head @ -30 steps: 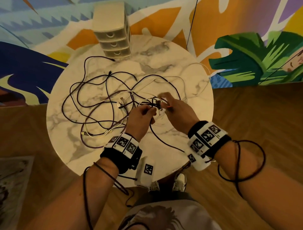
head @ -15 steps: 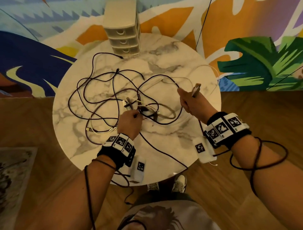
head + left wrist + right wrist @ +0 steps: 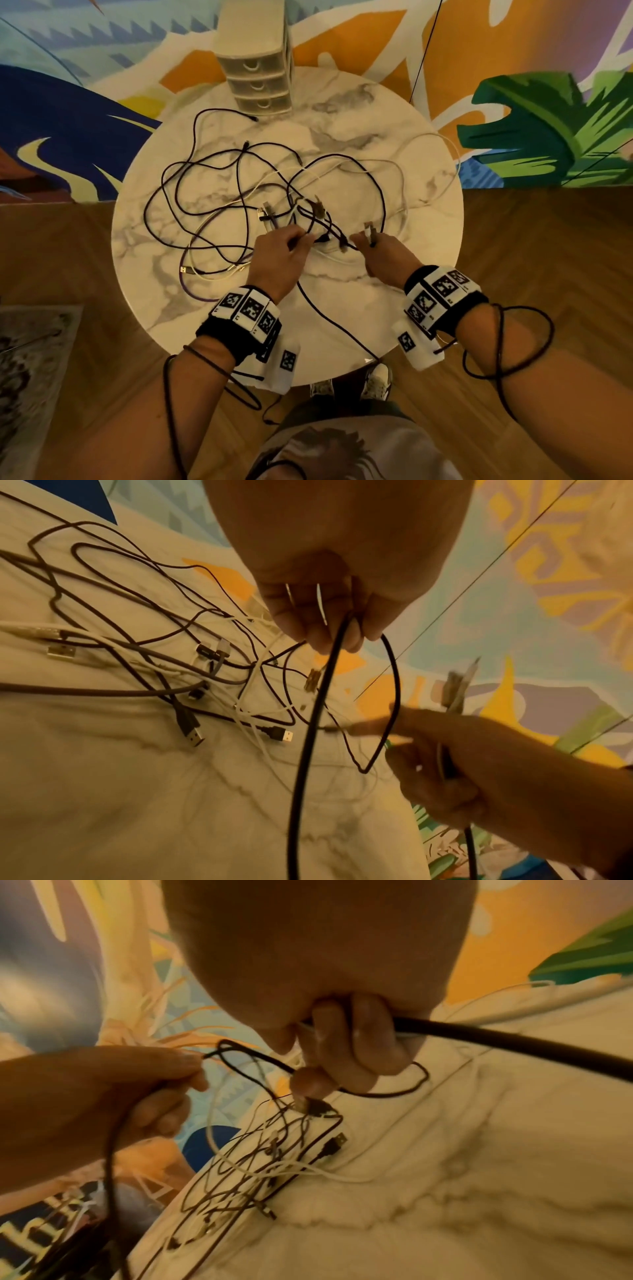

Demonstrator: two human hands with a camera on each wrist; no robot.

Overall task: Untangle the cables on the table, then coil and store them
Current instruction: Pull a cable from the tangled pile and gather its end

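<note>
Mural-walled room (image 3: 513, 85), marble table (image 3: 342, 144)

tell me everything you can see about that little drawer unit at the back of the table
The drawer unit is a small cream box, plastic by its look, with three stacked drawers, all shut, each with a curved pull notch at the front. It stands upright at the far edge of the round marble table, close to the painted wall. Neither hand touches it. A black cable end lies just in front of it; contact cannot be told.
</note>
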